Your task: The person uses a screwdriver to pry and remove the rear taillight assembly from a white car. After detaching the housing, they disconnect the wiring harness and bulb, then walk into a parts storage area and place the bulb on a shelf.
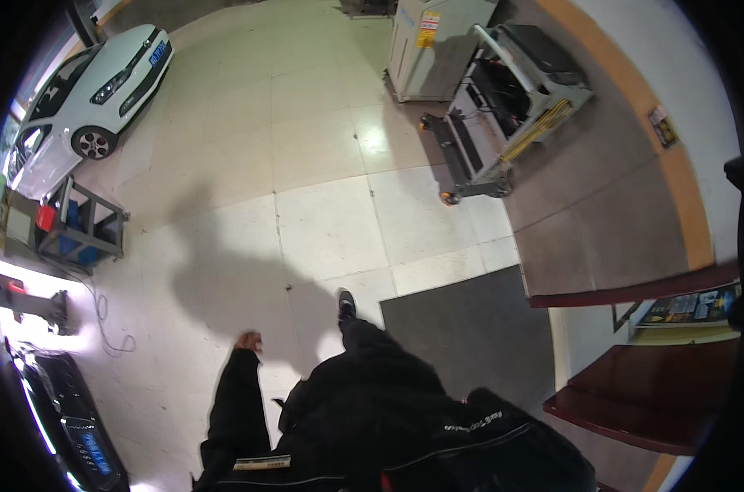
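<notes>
My left hand [249,341] hangs low beside my body at the end of a black sleeve, over the pale tiled floor [323,221]. It is small and blurred, and I cannot make out whether its fingers are curled or apart. Nothing shows sticking out of it, and it touches nothing I can see. My right hand is out of sight; only the dark jacket [470,426] fills the lower right. One dark shoe [346,305] is stretched out in front of me on the tiles.
A wheeled equipment cart [511,107] stands ahead right beside a grey cabinet [438,49]. Dark red bench [634,398] at right; dark mat [479,328] near my feet. A white car [93,90], grey tool trolley [89,225] and black car [68,410] line the left.
</notes>
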`<state>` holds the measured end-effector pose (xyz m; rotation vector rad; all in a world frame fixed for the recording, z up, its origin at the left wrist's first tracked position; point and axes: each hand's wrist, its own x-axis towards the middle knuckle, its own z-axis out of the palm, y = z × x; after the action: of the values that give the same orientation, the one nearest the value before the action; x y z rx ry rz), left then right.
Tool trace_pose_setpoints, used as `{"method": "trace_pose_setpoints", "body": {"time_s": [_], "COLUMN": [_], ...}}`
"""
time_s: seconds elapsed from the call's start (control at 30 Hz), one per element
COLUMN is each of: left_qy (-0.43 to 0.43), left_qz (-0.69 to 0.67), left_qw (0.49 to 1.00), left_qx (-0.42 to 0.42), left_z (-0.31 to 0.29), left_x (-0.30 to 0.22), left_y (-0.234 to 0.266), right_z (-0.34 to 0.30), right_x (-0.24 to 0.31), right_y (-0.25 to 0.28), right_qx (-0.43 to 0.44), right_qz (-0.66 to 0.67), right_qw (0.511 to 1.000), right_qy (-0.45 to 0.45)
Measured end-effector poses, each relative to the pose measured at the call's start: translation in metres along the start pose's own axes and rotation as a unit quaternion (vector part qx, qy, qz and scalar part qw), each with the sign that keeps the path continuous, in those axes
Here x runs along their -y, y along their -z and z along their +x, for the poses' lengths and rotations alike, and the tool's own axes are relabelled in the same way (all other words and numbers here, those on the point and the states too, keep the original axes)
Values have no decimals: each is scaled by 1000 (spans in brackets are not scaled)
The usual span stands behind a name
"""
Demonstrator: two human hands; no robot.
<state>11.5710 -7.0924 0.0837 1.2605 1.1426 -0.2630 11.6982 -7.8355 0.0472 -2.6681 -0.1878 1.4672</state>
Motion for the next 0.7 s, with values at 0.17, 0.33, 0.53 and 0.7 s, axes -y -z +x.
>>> {"method": "trace_pose_setpoints", "body": {"time_s": [0.17, 0.33, 0.53, 0.7], "left_qy": [165, 189, 86, -202], "left_qz": [300, 351, 428, 175], "left_qw": [939, 917, 899, 963], "left_qx": [29, 10, 18, -22], "left_z": [39, 189, 435, 658], "left_x": [-16, -155, -442, -847], "left_y": [50, 24, 9, -59], "right_z": [190, 372, 467, 506], "right_x": [198, 393, 482, 460], "right_y": [275, 555, 666, 691], "right_qx": [-173, -303, -245, -75], "right_qz": [33, 108, 78, 59], "right_qw": [980, 921, 950, 994], "right_qy": [95, 219, 174, 53]}}
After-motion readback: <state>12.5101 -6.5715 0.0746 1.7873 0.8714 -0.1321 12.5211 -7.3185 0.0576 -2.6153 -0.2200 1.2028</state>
